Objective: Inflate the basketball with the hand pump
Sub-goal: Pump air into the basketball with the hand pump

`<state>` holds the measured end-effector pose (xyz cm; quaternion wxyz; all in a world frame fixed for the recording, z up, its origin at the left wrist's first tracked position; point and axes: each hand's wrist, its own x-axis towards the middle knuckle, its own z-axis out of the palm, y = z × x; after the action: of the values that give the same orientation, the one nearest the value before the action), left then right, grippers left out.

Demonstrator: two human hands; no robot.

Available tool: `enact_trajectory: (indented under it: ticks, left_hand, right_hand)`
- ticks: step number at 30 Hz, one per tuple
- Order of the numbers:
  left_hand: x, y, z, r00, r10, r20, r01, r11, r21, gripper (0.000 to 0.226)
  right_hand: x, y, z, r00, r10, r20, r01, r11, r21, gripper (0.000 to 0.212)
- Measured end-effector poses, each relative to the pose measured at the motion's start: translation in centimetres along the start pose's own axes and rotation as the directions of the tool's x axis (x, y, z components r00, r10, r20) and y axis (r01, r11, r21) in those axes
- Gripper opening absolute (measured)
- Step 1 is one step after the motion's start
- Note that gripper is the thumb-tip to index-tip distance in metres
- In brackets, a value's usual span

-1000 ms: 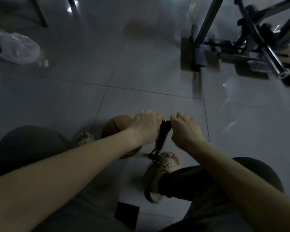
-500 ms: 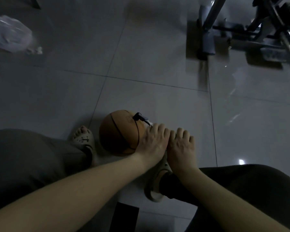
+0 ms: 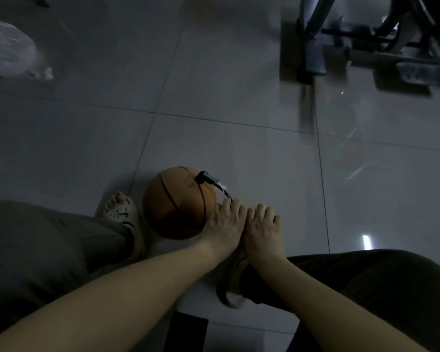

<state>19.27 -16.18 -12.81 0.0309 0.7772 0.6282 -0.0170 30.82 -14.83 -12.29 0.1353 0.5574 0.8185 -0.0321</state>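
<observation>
- The basketball point(image 3: 178, 207) sits on the tiled floor point(image 3: 239, 97) at lower centre, beside a sandalled foot point(image 3: 120, 214) — a black hose fitting point(image 3: 207, 179) is plugged into its top.
- The left hand point(image 3: 225, 224) and right hand point(image 3: 263, 229) press together at the ball's right edge, fingers bent downward, perhaps over something hidden — I cannot tell what they grip.

Head view: looking forward and down from the wearer's head, wide-angle, bending straight lines near the edges.
Facing: pointing at the floor point(image 3: 214, 72) between left leg point(image 3: 48, 250) and right leg point(image 3: 379, 288).
Nearness: hanging close above the ball point(image 3: 179, 203), keeping it low, just left of centre.
</observation>
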Motion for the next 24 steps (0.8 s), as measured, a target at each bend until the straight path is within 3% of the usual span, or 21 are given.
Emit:
enact_trajectory:
  ticks: [3,7,9,13,16,19,21,24]
  left_hand:
    - [-0.1,0.0,-1.5,0.995,-0.025,0.093,0.028,0.999,-0.031,0.021]
    - [-0.1,-1.0,-4.8,0.976,0.069,0.207,-0.058,0.997,-0.056,0.033]
    - [-0.3,-1.8,-7.4,0.983,0.089,0.16,-0.075,0.993,-0.091,0.034]
    - [0.1,-3.1,-12.1,0.979,0.1,-0.18,-0.124,0.984,-0.125,0.02]
    - [-0.2,-2.8,-12.4,0.949,0.079,-0.306,-0.132,0.979,-0.156,0.027]
    - [-1.6,-1.2,-8.9,0.966,0.082,-0.247,-0.122,0.981,-0.149,0.038]
    - [-1.6,-1.0,-6.6,0.987,0.034,-0.154,-0.054,0.99,-0.131,0.035]
    - [-0.5,-1.1,-4.8,0.988,0.022,-0.152,-0.044,0.989,-0.142,0.026]
  right_hand:
    - [-0.4,0.2,-2.1,0.999,-0.037,0.037,0.037,0.999,-0.002,0.025]
    - [-0.8,1.4,-6.6,0.985,-0.136,0.104,0.124,0.986,0.116,0.022]
    - [-1.3,2.0,-9.1,0.985,-0.163,0.057,0.156,0.982,0.108,0.02]
    - [-1.8,3.0,-13.7,0.961,-0.161,-0.224,0.186,0.978,0.096,0.016]
    - [-2.3,2.7,-13.3,0.925,-0.113,-0.362,0.157,0.983,0.094,0.023]
    - [-3.0,1.2,-8.8,0.939,-0.055,-0.34,0.079,0.995,0.06,0.009]
    - [-2.7,0.7,-6.7,0.951,-0.025,-0.308,0.043,0.998,0.053,0.012]
    - [-1.7,0.6,-5.5,0.961,-0.018,-0.276,0.038,0.997,0.068,0.015]
